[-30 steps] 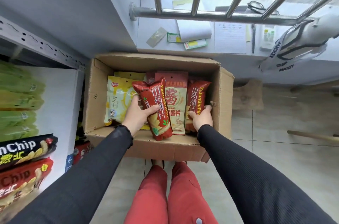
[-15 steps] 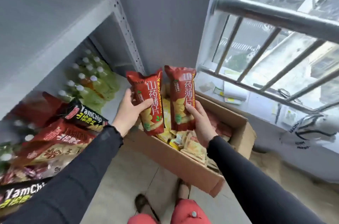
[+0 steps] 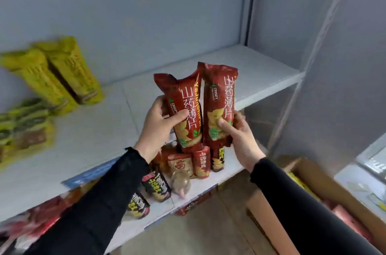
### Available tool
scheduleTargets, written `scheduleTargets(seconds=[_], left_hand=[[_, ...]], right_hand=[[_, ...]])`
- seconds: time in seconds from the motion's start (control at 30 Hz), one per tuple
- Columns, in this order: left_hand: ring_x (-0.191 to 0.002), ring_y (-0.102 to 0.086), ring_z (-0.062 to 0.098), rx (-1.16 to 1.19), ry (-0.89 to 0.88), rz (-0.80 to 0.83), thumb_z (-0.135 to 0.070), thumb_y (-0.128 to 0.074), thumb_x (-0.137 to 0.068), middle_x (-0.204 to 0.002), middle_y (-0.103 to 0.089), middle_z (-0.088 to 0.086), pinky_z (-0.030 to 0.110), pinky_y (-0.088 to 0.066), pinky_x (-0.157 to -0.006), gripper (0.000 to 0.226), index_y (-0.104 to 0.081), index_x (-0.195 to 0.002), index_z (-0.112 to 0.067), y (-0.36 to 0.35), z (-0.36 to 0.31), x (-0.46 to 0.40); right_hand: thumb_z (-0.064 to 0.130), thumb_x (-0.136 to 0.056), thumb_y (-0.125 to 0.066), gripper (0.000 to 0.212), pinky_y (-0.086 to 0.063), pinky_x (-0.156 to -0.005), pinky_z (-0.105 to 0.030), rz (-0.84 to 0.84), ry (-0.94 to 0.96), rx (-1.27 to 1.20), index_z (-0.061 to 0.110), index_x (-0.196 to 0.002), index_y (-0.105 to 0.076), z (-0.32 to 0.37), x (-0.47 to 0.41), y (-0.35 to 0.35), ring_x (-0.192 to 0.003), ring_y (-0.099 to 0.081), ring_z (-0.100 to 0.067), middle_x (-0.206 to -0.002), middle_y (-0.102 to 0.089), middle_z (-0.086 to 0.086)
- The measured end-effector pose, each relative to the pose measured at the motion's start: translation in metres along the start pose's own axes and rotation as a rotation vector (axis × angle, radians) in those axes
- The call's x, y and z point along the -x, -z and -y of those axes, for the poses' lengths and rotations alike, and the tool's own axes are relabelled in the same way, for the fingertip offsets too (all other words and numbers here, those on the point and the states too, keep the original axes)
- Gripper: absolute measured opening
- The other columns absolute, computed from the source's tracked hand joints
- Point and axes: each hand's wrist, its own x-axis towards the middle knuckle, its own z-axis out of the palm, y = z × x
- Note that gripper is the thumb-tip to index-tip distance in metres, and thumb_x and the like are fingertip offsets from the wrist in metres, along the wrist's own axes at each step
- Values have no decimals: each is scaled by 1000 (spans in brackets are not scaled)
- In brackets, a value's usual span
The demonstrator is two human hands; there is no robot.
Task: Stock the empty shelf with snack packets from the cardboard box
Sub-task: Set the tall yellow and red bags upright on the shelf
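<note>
2 red packets (image 3: 188, 108) upright, tops up

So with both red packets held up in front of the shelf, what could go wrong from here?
1. The left hand and right hand each grip only the lower part of a tall red packet; set upright, they may topple.
2. The yellow packets already lean on the shelf, so a nudge could tip them.

Soft even light, motion blur toward left edge.
</note>
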Motion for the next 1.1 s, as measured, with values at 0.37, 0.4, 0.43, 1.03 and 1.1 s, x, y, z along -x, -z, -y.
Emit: scheduleTargets(seconds=[0.37, 0.4, 0.43, 1.03, 1.1], left_hand=[[-108, -63, -3, -76, -124, -201, -33, -83, -83, -119, -68, -16, 14, -50, -78, 52, -55, -127, -30, 161, -4, -65], [-106, -64, -5, -81, -127, -210, -32, -83, -83, -119, -68, -16, 10, -51, -75, 53, -55, -128, -29, 166, -3, -77], [-104, -64, -7, -85, -128, -223, -31, -82, -84, -118, -68, -16, 7, -51, -71, 52, -54, -128, -27, 170, 0, -90], [-113, -56, 13, -161, -48, -624, -23, -65, -98, -130, -57, 0, 11, -53, -69, 47, -41, -138, -17, 188, 46, -256], [-118, -54, 14, -143, -61, -629, -27, -63, -99, -133, -54, -2, 14, -58, -72, 53, -37, -145, -20, 188, 49, -260]], right_hand=[[31, -84, -81, 56, -59, -73, -49, 144, 114, 220, 18, -129, -50, -5, -88, -159, -99, -73, -32, -118, -72, -10], [31, -85, -81, 55, -58, -64, -42, 153, 129, 234, 18, -129, -50, -5, -102, -164, -95, -73, -31, -117, -71, -11], [30, -85, -81, 54, -55, -58, -35, 160, 139, 247, 18, -128, -51, -6, -116, -169, -91, -72, -29, -117, -71, -12], [29, -93, -73, 55, -58, -68, -23, 253, 117, 343, 20, -139, -45, -19, -315, -221, -103, -66, -14, -121, -64, 3], [29, -93, -73, 57, -60, -87, -38, 254, 116, 367, 20, -141, -43, -25, -327, -227, -111, -65, -18, -126, -62, 2]])
